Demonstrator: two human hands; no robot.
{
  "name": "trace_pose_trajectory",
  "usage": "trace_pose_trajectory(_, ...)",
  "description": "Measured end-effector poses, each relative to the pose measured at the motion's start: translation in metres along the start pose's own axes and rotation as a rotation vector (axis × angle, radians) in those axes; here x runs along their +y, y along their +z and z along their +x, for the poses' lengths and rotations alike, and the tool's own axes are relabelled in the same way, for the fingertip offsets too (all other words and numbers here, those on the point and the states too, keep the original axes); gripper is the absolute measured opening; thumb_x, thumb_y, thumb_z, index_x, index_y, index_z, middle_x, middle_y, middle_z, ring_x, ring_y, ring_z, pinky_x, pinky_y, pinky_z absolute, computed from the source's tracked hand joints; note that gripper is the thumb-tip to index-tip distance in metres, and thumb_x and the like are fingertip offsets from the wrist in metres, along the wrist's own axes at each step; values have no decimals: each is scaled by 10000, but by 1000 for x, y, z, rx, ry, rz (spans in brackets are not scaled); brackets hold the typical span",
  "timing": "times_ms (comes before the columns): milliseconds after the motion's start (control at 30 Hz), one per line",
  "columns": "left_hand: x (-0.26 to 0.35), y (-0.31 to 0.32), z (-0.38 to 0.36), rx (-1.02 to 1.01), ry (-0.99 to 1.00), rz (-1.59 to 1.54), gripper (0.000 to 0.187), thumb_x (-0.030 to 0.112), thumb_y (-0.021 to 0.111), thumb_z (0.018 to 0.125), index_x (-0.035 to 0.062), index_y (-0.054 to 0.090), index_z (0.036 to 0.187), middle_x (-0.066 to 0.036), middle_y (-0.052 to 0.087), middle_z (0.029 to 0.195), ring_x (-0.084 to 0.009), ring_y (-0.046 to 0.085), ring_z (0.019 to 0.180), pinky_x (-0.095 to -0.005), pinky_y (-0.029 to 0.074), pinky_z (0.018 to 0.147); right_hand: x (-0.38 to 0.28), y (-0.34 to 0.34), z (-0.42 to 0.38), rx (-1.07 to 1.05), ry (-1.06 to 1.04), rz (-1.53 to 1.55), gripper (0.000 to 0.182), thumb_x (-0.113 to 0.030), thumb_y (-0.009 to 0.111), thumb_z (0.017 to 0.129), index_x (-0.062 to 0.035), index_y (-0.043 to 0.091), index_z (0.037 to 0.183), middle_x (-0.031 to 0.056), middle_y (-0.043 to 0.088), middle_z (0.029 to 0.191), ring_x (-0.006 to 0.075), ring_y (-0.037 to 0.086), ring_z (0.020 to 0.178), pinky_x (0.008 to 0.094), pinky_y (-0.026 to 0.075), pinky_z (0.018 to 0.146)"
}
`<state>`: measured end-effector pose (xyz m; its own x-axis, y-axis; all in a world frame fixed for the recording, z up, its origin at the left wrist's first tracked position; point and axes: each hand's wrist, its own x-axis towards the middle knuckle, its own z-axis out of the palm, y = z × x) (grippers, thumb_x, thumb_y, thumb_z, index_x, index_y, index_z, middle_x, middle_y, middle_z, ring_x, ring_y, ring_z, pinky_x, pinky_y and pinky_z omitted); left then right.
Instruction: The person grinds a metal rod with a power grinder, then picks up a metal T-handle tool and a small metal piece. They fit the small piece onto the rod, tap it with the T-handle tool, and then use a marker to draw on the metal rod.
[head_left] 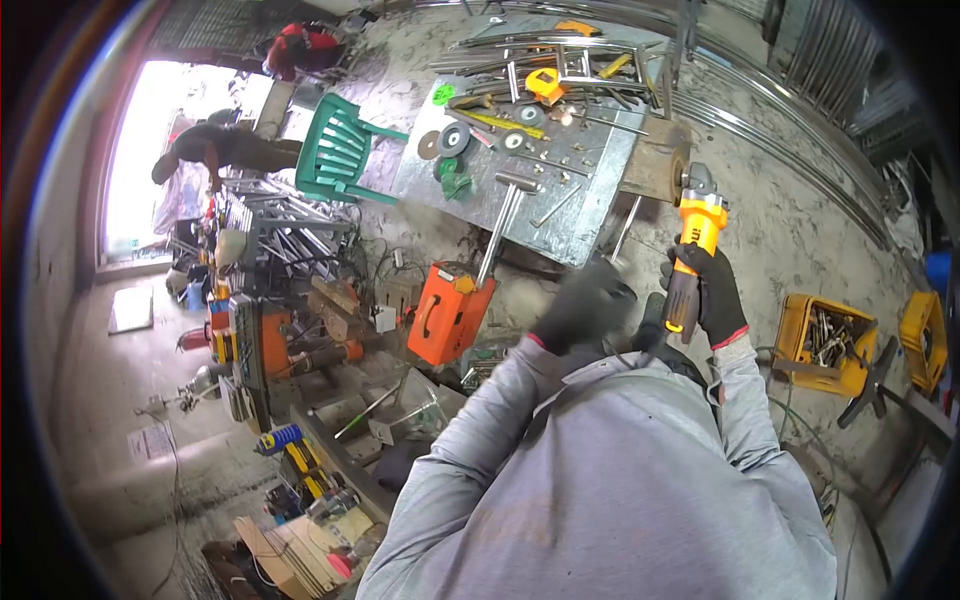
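Observation:
My right hand [712, 290], in a black glove with a red cuff, is wrapped round the body of a yellow and grey angle grinder [701, 222]. The grinder's metal head points away from me, near a rusty plate [655, 160] at the table's corner. My left hand [585, 308], also in a black glove, is left of the grinder and apart from it. Motion smears its fingers, so whether it holds anything cannot be made out. Ahead stands a metal-topped table [560, 205] with grinding discs [454, 138], a yellow tape measure [545, 85] and metal rods.
An orange box [450, 312] stands left of my left hand. A green chair [340, 150] is beyond it. Yellow crates [822, 345] with metal parts sit at the right. One person [235, 147] bends by the doorway; another in red [300, 50] is farther back.

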<state>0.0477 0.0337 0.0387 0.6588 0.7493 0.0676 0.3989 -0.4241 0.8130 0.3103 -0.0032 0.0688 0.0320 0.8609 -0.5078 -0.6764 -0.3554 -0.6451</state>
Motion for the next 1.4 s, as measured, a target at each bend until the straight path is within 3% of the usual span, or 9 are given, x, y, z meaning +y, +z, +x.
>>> trace_pose_trajectory(67,-9,-45,24,265,-263,604,362,264,738,937,39,691,1216,-219,704,1048,-399,707,970,-511,563,875,-1,-11,-1,14,-9,-71,427,-229,791,920,-1,611,1233,92,693,1029,228,759,876,383,659,783)
trace_pose_trajectory(133,-33,-71,42,293,-349,745,301,230,704,947,44,684,1183,-215,691,1010,-432,688,960,-546,549,852,3,-21,-4,36,53,-231,470,-286,804,914,-16,608,1245,84,685,1018,195,736,827,355,649,744)
trace_pose_trajectory(233,-65,-70,53,206,-208,974,278,226,702,940,98,688,1186,-166,714,1032,-361,705,946,-498,540,810,5,-19,-11,87,72,-257,372,-211,804,902,-5,636,1162,80,700,921,206,748,774,346,631,706)
trace_pose_trajectory(533,-61,-79,79,77,-286,731,292,116,685,867,78,738,1152,-200,735,947,-396,713,946,-525,559,836,24,-28,-17,37,126,-297,349,-182,798,909,-41,660,1198,36,698,954,148,721,814,321,593,725)
trace_pose_trajectory(767,-75,-66,65,185,-136,769,354,172,712,896,156,770,1244,-198,737,1255,-443,662,1188,-546,527,1020,38,-23,-16,13,180,-217,353,-201,761,943,-39,653,1238,35,713,988,140,717,828,316,589,734)
trace_pose_trajectory(900,-76,-66,62,208,-53,784,358,170,708,905,161,770,1257,-216,742,1221,-434,690,1112,-533,545,973,44,-27,-14,25,179,-238,361,-200,757,950,-34,646,1251,41,722,1000,144,720,828,315,591,739)
trace_pose_trajectory(967,-63,-70,65,36,-325,762,384,111,703,887,130,760,1266,-244,724,1176,-423,699,1033,-514,557,886,42,-27,-13,27,175,-237,359,-197,755,952,-33,646,1252,44,723,1002,146,721,830,316,592,740)
trace_pose_trajectory(1200,-73,-69,68,95,-127,754,394,88,671,889,123,754,1272,-262,722,1145,-434,706,988,-522,562,858,41,-27,-9,45,174,-248,360,-179,746,958,-16,649,1264,57,726,1011,151,723,840,323,592,756)
trace_pose_trajectory(1400,-69,-72,71,93,-214,638,392,85,702,890,85,751,1279,-290,702,1278,-457,661,1212,-521,530,1065,39,-24,-7,48,163,-269,353,-175,749,958,-13,659,1259,48,720,997,139,716,852,317,585,768)
